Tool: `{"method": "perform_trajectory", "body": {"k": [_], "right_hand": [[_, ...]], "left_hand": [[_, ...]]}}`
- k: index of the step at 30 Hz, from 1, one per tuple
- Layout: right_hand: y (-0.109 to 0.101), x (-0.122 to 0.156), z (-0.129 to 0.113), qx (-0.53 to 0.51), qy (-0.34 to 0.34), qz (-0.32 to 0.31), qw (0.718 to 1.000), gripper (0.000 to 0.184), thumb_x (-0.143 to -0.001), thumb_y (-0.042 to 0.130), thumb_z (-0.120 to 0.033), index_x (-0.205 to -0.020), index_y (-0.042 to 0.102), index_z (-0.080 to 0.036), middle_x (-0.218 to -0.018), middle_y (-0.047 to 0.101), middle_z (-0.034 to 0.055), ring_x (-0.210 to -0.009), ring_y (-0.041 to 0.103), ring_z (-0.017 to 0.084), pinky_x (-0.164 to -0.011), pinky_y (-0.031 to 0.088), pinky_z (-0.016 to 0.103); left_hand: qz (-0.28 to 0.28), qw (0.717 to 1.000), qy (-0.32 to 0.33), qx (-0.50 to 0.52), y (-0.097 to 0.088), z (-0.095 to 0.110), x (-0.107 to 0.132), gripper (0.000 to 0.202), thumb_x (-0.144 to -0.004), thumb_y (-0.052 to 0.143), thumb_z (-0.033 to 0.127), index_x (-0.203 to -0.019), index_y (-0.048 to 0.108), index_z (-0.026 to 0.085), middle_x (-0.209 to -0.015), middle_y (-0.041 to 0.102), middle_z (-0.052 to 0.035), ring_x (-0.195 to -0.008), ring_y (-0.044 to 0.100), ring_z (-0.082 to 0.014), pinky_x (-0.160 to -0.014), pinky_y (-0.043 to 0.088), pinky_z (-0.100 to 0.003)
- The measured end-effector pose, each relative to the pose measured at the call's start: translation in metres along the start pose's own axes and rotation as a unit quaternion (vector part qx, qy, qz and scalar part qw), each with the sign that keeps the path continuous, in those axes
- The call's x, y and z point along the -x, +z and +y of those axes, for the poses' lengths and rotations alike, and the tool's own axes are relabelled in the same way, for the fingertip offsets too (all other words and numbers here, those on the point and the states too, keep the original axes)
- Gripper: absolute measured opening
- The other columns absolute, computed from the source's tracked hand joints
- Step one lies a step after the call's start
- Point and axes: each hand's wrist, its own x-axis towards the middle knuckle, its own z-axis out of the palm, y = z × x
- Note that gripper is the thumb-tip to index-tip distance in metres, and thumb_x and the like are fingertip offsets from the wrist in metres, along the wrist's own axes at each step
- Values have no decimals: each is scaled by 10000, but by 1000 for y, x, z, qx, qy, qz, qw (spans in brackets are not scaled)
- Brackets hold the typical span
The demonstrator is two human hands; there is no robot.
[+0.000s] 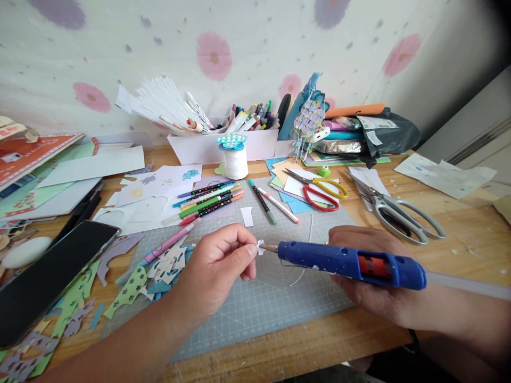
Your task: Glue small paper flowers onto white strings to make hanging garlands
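Note:
Between thumb and forefinger, my left hand (223, 260) pinches a tiny white paper flower (260, 247) above the grey cutting mat (247, 319). My right hand (355, 292) is wrapped round a blue hot glue gun (319, 258), its handle hidden behind the fingers. The gun's metal nozzle points left and meets the paper flower, or comes very close to it. A clear glue stick (467, 284) runs out of the gun's back end. Just beyond my left hand lies a small white paper piece (247, 216).
Several markers (211, 202) lie on the mat, with paper scraps (167, 268) at left. Red-and-yellow scissors (319, 189) and grey scissors (393, 213) lie at right. A white spool (235, 162) stands before the pen box (259, 146). A phone (56, 276) lies far left.

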Motion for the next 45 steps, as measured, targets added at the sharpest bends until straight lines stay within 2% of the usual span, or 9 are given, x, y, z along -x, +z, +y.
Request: {"method": "perform_trajectory", "body": {"k": [6,15,18,22,31,45], "right_hand": [[-2,-1,-1,-2,7,7,1000,123,-629,497,-121,-629,414,-211,-607,455,-32,-514,432,117,-468,321,243],[-2,-1,-2,-25,13,1,1000,111,-632,486,-104,-652,452,-207,-640,476,-22,-567,451,129,-508,343,258],[0,0,0,-50,12,7,999,116,-631,495,-111,-696,513,-206,-690,521,-6,-599,481,141,-530,380,272],[2,2,1,-65,6,11,998,211,-626,504,-80,-787,559,-205,-801,574,18,-699,535,165,-624,441,300],[1,0,-2,-46,1,16,999,135,-626,497,-95,-691,476,-211,-678,491,-8,-593,461,146,-527,361,274],[0,2,0,-19,-7,8,1000,96,-663,480,-119,-661,442,-208,-645,460,-26,-581,441,134,-522,327,262]], "left_hand": [[-1,1000,4,6,-1,0,0,146,-842,521,195,-709,582,199,-549,586,55,-534,502,-85,-521,374,-206],[22,999,6,23,0,1,-1,142,-835,528,204,-708,590,192,-541,572,43,-534,503,-91,-517,381,-215],[27,999,6,23,1,1,-1,142,-832,530,203,-701,584,193,-536,567,46,-530,497,-91,-514,378,-213],[31,999,6,21,1,1,-2,145,-836,532,204,-700,584,198,-541,569,52,-533,494,-85,-518,376,-207],[29,999,6,12,0,-1,-1,148,-843,533,226,-711,593,196,-550,575,40,-540,506,-99,-522,384,-224],[9,999,-1,51,1,0,0,155,-859,534,195,-718,598,193,-549,580,56,-537,498,-73,-523,381,-195]]}}
